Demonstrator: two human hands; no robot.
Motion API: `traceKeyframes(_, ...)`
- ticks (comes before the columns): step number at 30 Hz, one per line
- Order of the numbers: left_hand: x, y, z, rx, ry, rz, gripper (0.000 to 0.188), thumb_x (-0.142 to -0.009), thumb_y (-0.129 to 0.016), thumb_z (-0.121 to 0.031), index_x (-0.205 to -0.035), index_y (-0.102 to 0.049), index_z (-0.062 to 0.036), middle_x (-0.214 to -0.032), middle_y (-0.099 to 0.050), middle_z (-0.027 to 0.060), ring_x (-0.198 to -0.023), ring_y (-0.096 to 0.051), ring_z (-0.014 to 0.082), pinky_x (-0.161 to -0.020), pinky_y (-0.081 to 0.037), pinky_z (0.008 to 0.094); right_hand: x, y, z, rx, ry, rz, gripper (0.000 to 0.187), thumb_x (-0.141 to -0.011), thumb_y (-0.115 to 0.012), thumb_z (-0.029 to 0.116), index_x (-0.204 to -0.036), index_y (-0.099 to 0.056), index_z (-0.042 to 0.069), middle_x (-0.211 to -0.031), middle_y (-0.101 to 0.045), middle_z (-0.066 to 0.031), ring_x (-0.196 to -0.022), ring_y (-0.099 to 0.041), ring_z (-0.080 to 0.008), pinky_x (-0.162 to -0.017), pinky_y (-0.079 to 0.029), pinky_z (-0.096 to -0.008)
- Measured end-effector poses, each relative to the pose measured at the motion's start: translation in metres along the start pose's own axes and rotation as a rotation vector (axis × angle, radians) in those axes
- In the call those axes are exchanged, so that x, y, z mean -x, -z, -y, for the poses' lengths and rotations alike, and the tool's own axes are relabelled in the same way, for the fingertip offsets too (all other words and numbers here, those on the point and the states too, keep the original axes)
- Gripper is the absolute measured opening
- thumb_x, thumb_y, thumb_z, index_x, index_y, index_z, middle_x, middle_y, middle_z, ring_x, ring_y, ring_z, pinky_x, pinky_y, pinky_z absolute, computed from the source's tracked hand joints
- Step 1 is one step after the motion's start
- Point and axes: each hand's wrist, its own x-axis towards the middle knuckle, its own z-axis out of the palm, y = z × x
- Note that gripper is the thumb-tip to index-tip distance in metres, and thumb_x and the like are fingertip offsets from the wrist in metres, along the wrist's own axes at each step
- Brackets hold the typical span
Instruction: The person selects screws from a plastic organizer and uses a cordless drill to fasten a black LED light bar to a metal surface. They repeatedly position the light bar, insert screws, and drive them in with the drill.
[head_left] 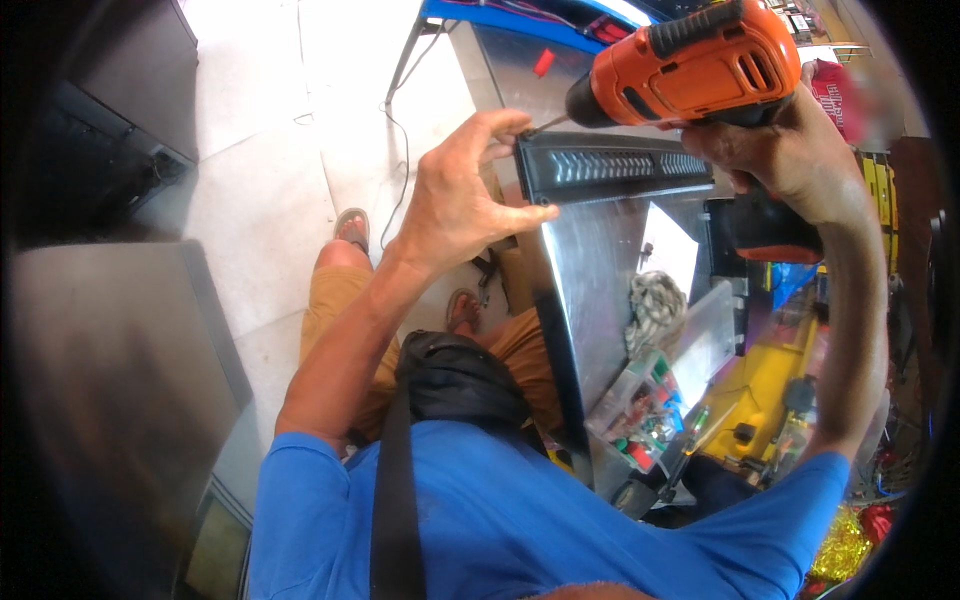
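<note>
The left hand [458,190] grips one end of the panel [610,168] over the bench [590,260]; the right hand [800,165] grasps the drill [690,75], its bit [552,124] by the panel's upper corner. Better to brace the panel, align the bit straight, and keep the left hand clear

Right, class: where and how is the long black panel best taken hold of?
Probably by its left end, coming from the left: the long black panel is narrow there, so one hand can span both edges, as the left hand does. The orange drill points toward the upper corner, so keep clear of it.
</note>
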Motion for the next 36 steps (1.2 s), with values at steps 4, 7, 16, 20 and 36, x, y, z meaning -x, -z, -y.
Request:
traceKeyframes(4, 0.000, -0.001, 0.001, -0.008, -0.004, 0.003, 0.084, -0.064, -0.098, -0.024, -0.134, -0.057, -0.0015, -0.129, -0.064, 0.0201, -0.124, -0.065, 0.0294, -0.107, -0.056, 0.0444, 0.003, -0.003, 0.002, 0.029, -0.012, -0.038, 0.042, -0.082, -0.075, 0.022, -0.117, -0.071, -0.002, -0.079, -0.069, -0.0076, -0.057, -0.061, -0.0111, -0.051, -0.048, -0.0260)
traceKeyframes(7, 0.000, -0.001, 0.003, -0.017, -0.015, 0.006, 0.085, -0.064, -0.098, -0.025, -0.135, -0.057, -0.0022, -0.130, -0.064, 0.0202, -0.124, -0.065, 0.0289, -0.106, -0.057, 0.0442, 0.003, -0.002, 0.003, 0.029, -0.013, -0.022, 0.042, -0.082, -0.075, 0.022, -0.117, -0.071, -0.002, -0.079, -0.069, -0.0078, -0.056, -0.061, -0.0110, -0.051, -0.048, -0.0261)
traceKeyframes(16, -0.002, 0.001, -0.001, -0.036, -0.034, 0.016, 0.081, -0.065, -0.097, -0.025, -0.134, -0.061, -0.0054, -0.125, -0.065, 0.0146, -0.120, -0.066, 0.0269, -0.105, -0.058, 0.0430, -0.002, 0.001, -0.023, -0.020, -0.016, -0.034, 0.038, -0.084, -0.076, 0.017, -0.117, -0.071, -0.002, -0.080, -0.070, -0.0086, -0.056, -0.060, -0.0112, -0.052, -0.049, -0.0267)
traceKeyframes(20, -0.003, 0.002, -0.003, -0.047, -0.039, 0.032, 0.080, -0.064, -0.097, -0.024, -0.134, -0.061, -0.0047, -0.125, -0.065, 0.0141, -0.119, -0.066, 0.0262, -0.105, -0.058, 0.0424, 0.001, 0.003, -0.024, -0.064, -0.002, -0.022, 0.037, -0.085, -0.077, 0.018, -0.116, -0.071, -0.002, -0.082, -0.071, -0.0095, -0.057, -0.061, -0.0111, -0.052, -0.049, -0.0262)
traceKeyframes(36, 0.000, -0.001, 0.005, -0.082, -0.069, -0.006, 0.093, -0.067, -0.096, -0.021, -0.145, -0.049, -0.0030, -0.130, -0.064, 0.0209, -0.120, -0.066, 0.0286, -0.105, -0.058, 0.0425, 0.132, -0.093, -0.098, -0.056, -0.213, -0.467, 0.090, -0.074, -0.085, 0.007, -0.154, -0.044, 0.011, -0.134, -0.064, -0.0138, -0.116, -0.067, -0.0246, -0.100, -0.052, -0.0361)
